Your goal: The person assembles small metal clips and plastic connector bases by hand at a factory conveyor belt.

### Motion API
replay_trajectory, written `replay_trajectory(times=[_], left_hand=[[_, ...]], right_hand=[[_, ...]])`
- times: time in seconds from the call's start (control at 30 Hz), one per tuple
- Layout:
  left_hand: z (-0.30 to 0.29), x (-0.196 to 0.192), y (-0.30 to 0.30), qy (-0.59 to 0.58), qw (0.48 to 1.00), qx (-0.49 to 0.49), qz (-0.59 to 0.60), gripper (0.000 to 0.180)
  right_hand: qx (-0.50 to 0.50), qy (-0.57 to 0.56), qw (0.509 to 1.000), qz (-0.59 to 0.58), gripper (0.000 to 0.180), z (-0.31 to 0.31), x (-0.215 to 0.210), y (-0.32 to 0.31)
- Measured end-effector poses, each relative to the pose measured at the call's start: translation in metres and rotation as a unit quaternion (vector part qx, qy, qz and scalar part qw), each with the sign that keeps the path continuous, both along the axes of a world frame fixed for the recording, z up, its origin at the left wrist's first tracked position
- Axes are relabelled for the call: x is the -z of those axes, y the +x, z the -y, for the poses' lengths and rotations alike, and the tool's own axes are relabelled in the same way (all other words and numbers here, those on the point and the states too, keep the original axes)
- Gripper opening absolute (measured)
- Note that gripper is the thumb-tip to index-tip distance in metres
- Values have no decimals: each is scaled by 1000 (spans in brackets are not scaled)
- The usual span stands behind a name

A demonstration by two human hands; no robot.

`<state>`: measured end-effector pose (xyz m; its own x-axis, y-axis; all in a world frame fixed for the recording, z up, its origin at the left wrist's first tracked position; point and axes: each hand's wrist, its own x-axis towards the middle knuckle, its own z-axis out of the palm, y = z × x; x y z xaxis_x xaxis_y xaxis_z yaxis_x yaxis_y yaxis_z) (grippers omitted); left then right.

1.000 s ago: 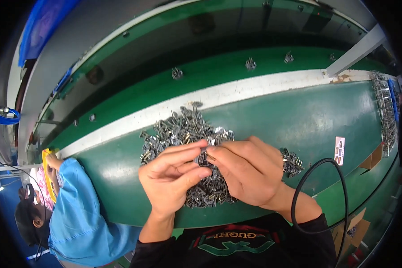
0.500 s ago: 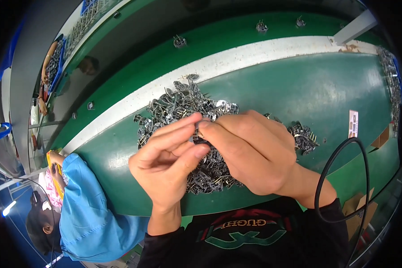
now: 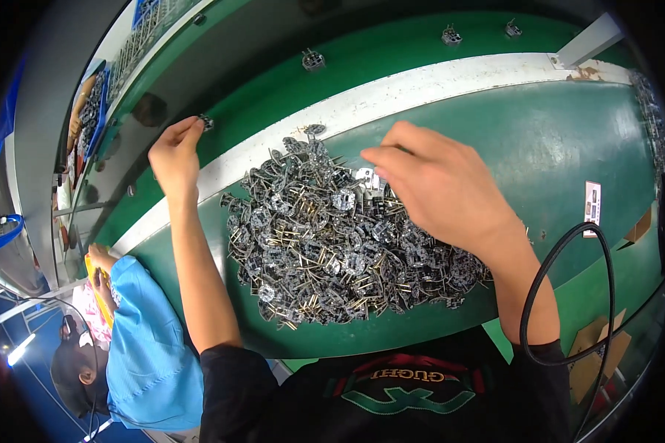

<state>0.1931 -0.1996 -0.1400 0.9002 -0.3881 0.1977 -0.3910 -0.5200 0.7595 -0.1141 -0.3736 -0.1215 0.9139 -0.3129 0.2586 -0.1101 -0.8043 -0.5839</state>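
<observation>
My left hand [image 3: 176, 156] is stretched out to the far left, over the green belt beyond the white rail. Its thumb and fingers pinch a small dark part with metal bits [image 3: 206, 122], probably like those on the belt. Above the far right of a large pile of dark pronged parts [image 3: 325, 244] is my right hand [image 3: 443, 184]. Its fingers are bent, with a gap between the foremost tips, and nothing shows in them. Close under these tips lie several bright silver pieces [image 3: 368, 179] on the pile. The hand hides the pile's right end in part.
A white rail [image 3: 421, 76] separates the green table [image 3: 569, 140] from the green belt [image 3: 391, 55], where several similar parts [image 3: 312, 60] stand. At right are a printed card [image 3: 592, 207] and a black cable loop [image 3: 526, 317]. A person in blue [image 3: 151, 340] is at left.
My hands, together over the pile before, have parted. The left has gone far left to the belt with a small part; the right has moved up and right, near the silver pieces.
</observation>
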Motion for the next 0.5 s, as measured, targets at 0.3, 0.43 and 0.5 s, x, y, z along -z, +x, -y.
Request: replay_trajectory(times=[0.3,0.43,0.5], left_hand=[[-60,24,23,137,963,-98,211,32],[-103,30,53,188,938,-98,273,38],[-110,30,52,196,955,-73,209,35]], right_hand=[[-48,48,997,-33,5,-3,13,9],[-7,-2,1000,16,6,-13,-4,7],[-5,5,1000,19,6,-17,-9,6]])
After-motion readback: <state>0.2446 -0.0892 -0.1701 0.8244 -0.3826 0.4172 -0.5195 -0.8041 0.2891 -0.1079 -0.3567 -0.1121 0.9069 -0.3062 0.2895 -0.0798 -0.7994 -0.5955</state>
